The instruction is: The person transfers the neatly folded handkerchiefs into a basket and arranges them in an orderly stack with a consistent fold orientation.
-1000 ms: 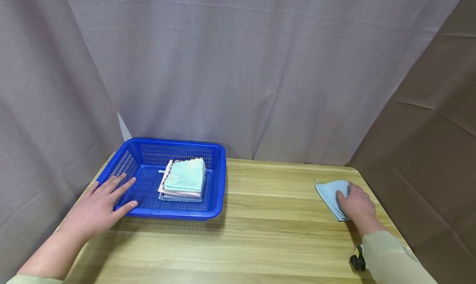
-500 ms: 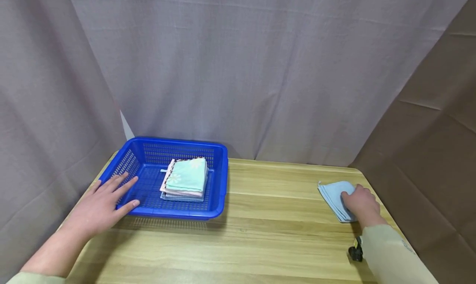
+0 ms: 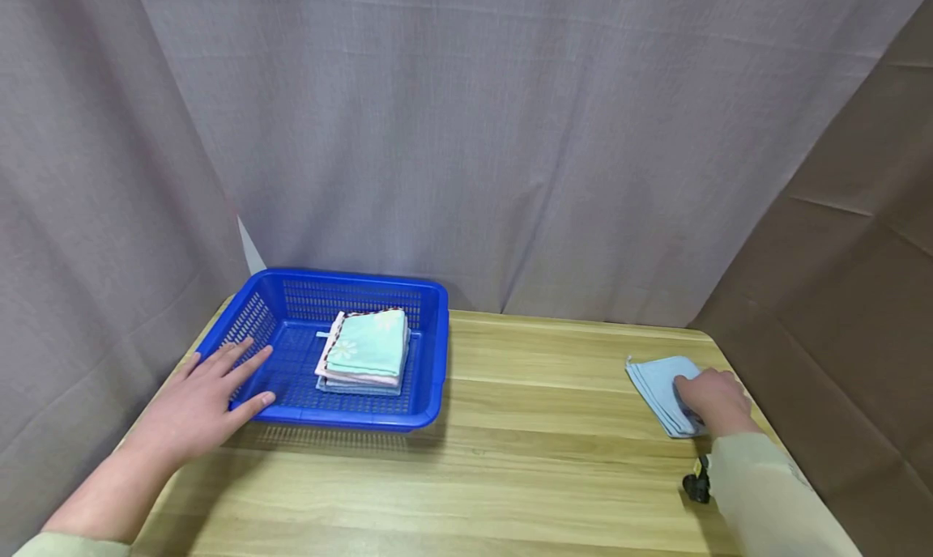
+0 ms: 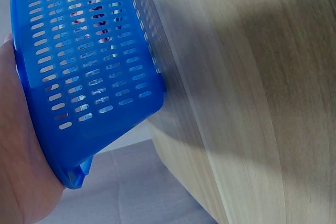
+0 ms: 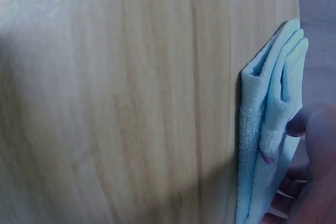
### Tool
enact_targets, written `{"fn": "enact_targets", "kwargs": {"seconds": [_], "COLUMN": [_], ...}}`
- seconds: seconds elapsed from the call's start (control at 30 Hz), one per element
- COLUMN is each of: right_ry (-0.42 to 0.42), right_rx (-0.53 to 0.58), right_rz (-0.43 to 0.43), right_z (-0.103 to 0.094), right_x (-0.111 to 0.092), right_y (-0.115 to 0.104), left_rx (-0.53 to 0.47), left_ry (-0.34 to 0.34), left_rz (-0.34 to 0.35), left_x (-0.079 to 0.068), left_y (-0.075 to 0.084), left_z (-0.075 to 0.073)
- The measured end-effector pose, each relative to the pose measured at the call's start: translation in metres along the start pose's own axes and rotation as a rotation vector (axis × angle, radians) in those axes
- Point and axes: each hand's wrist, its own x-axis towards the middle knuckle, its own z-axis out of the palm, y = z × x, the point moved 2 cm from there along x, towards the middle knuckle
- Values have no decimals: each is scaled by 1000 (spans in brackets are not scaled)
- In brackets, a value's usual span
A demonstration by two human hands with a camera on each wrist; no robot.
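My left hand (image 3: 193, 403) rests with spread fingers over the near left rim of a blue plastic basket (image 3: 350, 419). The left wrist view shows the hand against the rim of the slotted basket (image 4: 94, 108). Inside lies a stack of small folded towels (image 3: 368, 342), a mint one with white flowers on top. At the far right, my right hand (image 3: 714, 399) holds the right side of a folded light blue towel (image 3: 659, 383) lying on the table. In the right wrist view, the thumb is on the layered towel (image 5: 268, 114) and the fingers are curled beside it.
The wooden table (image 3: 510, 460) carries both basket and towel. Grey curtain (image 3: 474, 136) hangs along the back and left, and a brown cloth wall (image 3: 838, 298) rises close beyond the right hand. A small black device (image 3: 697, 482) sits at the right wrist.
My right hand has shifted slightly right over the light blue towel, exposing more of its top. My left hand stays at the basket rim. The whole head view has drifted slightly.
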Motion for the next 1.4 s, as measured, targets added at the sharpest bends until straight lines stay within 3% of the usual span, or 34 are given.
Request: {"fn": "enact_targets", "kwargs": {"seconds": [0.2,0.6,0.87,1.4], "right_ry": [-10,0,21,-59], "right_rx": [12,38,104,209], "right_rz": [38,27,-52,-101], "right_z": [5,2,-1,-1], "right_x": [2,4,3,2], "right_y": [4,7,12,17], "left_rx": [4,3,9,11], "left_ry": [13,17,23,35], "left_rz": [5,0,5,15], "left_x": [0,-1,-1,-1], "left_y": [0,-1,-2,-2], "left_z": [1,2,2,2]}}
